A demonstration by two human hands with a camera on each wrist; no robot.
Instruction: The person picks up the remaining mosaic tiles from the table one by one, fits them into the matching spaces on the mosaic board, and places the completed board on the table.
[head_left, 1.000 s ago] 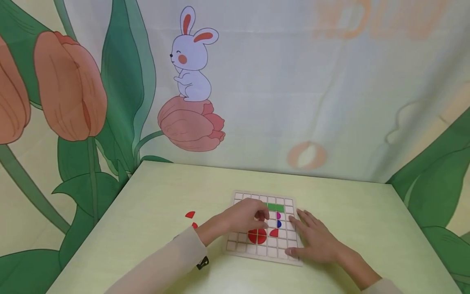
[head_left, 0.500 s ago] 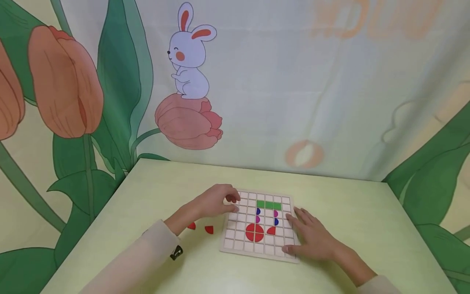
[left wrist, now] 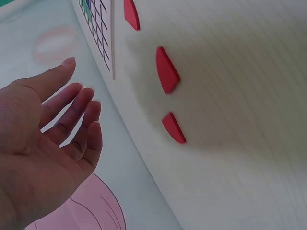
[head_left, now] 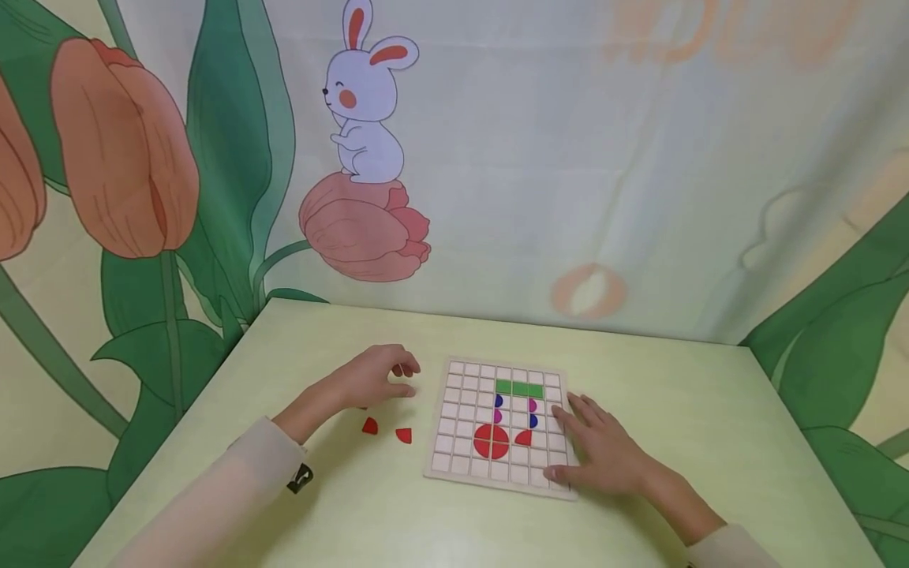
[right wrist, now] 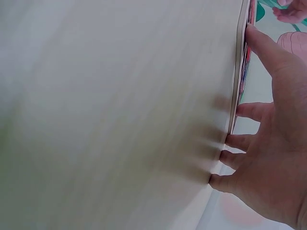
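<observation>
My left hand [head_left: 372, 377] hovers above the table left of the board, fingers loosely curved and holding nothing. Three red quarter-circle pieces lie near it, clearest in the left wrist view, such as this red piece [left wrist: 167, 71]; in the head view the hand mostly hides one. My right hand [head_left: 607, 450] is spread along the right edge of the wooden grid board [head_left: 453, 426], its thumb and index finger on the rim. On the board are a green strip [head_left: 520, 389], blue half-circles [head_left: 499, 401], magenta half-circles [head_left: 498, 416], a red circle of quarters [head_left: 491, 441] and a single red quarter [head_left: 524, 438].
The pale yellow-green table [head_left: 469, 528] extends around the board. A printed curtain [head_left: 497, 197] with a rabbit and tulips hangs behind its back edge. A small black clip-like item [head_left: 301, 478] sits by the left sleeve.
My left hand has moved left from over the board to above the table, uncovering the blue and magenta half-circles and the board's left side. My right hand has stayed on the board's edge.
</observation>
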